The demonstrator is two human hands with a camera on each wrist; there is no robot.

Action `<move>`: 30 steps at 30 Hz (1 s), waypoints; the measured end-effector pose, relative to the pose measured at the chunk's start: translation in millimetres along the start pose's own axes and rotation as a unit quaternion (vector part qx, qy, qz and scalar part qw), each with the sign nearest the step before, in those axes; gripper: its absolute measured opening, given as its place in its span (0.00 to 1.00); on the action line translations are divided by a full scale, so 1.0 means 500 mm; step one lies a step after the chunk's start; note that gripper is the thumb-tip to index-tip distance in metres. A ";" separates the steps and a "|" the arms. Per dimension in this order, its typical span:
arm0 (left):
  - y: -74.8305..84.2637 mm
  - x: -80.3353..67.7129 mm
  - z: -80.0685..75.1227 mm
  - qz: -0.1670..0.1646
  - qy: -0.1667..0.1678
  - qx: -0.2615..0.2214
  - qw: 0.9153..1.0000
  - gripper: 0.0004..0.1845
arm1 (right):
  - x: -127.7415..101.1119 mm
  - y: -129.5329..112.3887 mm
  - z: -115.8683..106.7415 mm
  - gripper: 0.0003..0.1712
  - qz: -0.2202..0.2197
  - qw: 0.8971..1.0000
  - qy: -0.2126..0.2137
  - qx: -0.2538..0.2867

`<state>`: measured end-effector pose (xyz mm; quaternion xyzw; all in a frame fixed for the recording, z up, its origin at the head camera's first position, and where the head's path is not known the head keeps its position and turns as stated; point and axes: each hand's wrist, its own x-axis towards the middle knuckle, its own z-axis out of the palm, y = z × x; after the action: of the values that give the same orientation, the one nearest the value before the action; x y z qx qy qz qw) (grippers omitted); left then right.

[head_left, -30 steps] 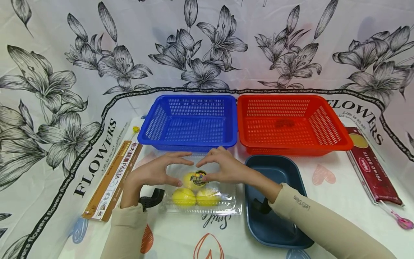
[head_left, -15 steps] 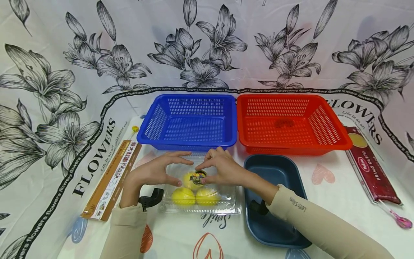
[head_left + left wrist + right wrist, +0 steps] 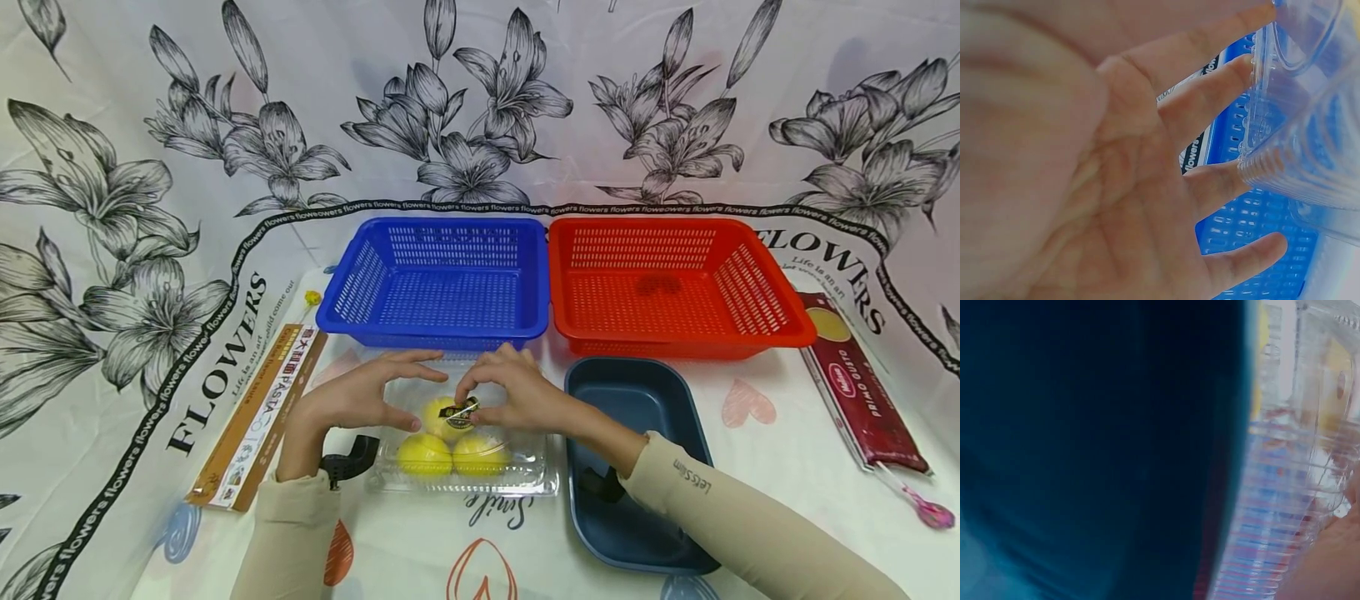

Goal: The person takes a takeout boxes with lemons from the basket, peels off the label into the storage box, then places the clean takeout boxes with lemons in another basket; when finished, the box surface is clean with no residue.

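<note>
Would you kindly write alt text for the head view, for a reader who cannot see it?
Two hands work at a clear box of three yellow fruits: the right hand pinches its label, the left hand touches the box. Behind stand a blue basket and a red basket.

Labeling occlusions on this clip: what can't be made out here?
- Sticker text on the clear box: head view, too small, partly under right hand fingers.
- Right hand: right wrist view, cut off at the frame corner; blurred dark tray fills it.
- Left hand thumb contact: left wrist view, blurred.
</note>
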<state>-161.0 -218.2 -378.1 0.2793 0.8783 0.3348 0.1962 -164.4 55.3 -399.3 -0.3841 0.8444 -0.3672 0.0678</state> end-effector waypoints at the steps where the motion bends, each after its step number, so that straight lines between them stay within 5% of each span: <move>1: 0.000 0.000 0.000 -0.001 0.001 0.001 1.000 0.34 | 0.000 0.001 0.001 0.13 -0.006 1.000 0.000 0.010; 15: 0.003 0.001 0.000 -0.008 0.006 0.003 1.000 0.34 | -0.006 0.013 0.006 0.11 -0.049 0.996 0.020 0.065; 22: 0.003 0.004 -0.002 -0.004 0.004 0.008 1.000 0.34 | -0.012 0.022 0.001 0.12 -0.073 0.988 0.032 0.134; 30: -0.001 -0.001 -0.002 0.000 0.006 0.014 1.000 0.34 | -0.029 0.020 -0.015 0.12 -0.042 0.984 0.019 0.171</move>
<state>-161.6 -219.3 -377.9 0.2805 0.8840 0.3239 0.1871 -163.4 73.9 -402.9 -0.3946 0.7536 -0.5159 0.1011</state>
